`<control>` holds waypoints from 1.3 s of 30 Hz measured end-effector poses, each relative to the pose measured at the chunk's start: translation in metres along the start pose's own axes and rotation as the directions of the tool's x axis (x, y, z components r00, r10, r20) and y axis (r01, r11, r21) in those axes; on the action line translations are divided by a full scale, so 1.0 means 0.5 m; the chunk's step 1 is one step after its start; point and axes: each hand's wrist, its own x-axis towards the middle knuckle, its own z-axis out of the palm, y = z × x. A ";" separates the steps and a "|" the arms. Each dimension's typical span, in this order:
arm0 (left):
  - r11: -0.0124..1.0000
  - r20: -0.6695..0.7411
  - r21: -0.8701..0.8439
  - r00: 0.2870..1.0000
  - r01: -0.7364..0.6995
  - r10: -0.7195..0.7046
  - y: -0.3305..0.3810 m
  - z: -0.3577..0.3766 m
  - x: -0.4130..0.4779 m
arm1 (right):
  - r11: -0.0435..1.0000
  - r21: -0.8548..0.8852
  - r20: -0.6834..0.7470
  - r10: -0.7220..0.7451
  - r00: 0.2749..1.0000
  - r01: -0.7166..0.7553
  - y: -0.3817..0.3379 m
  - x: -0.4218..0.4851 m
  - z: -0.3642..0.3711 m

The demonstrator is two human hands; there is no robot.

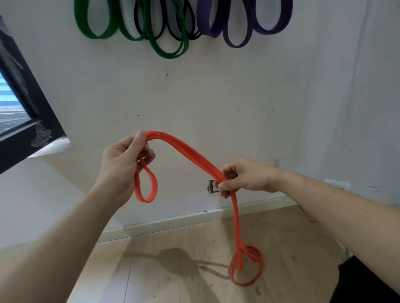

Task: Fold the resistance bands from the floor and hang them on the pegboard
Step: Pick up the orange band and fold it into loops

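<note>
1. Head view: left hand (pixel 123 162) pinches the orange band (pixel 189 152) near 9 o'clock; right hand (pixel 241 176) grips it centrally.
2. Its tail coils on the floor (pixel 157 286) at 5 o'clock.
3. Risk: that trailing loop could snag or twist during folding.

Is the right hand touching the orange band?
Touching. The head view shows the right hand pinching the orange band between thumb and fingers, with the band running through its grip and hanging down below it.

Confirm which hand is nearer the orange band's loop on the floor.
Right. The right hand pinches the band above the loop; the left hand grips it higher and farther left.
</note>
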 end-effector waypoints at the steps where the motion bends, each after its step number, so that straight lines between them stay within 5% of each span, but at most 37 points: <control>1: 1.000 -0.011 0.013 1.000 0.015 -0.015 -0.004 -0.011 0.006 | 1.000 0.028 0.003 -0.012 1.000 0.012 -0.001 0.000 -0.002; 5: 0.991 -0.014 0.081 0.994 0.107 -0.107 -0.029 -0.051 0.024 | 0.991 0.118 -0.025 -0.059 0.998 0.061 -0.011 -0.008 -0.012; 12: 0.880 0.318 0.461 0.903 0.119 -0.288 -0.061 -0.076 0.005 | 0.975 0.183 -0.109 -0.103 0.989 0.122 -0.041 -0.034 -0.041; 19: 0.977 0.203 0.169 0.965 0.129 -0.163 -0.047 -0.066 0.025 | 0.962 0.260 -0.215 -0.020 0.977 0.077 -0.032 -0.036 -0.066; 24: 0.985 0.143 0.158 0.985 0.070 -0.093 -0.029 -0.047 0.014 | 0.962 0.273 -0.278 0.057 0.959 0.021 -0.026 -0.027 -0.072; 39: 0.972 0.197 0.177 0.973 -0.155 0.119 0.025 0.035 -0.026 | 0.997 0.047 0.018 -0.065 0.998 0.065 -0.043 0.024 0.064</control>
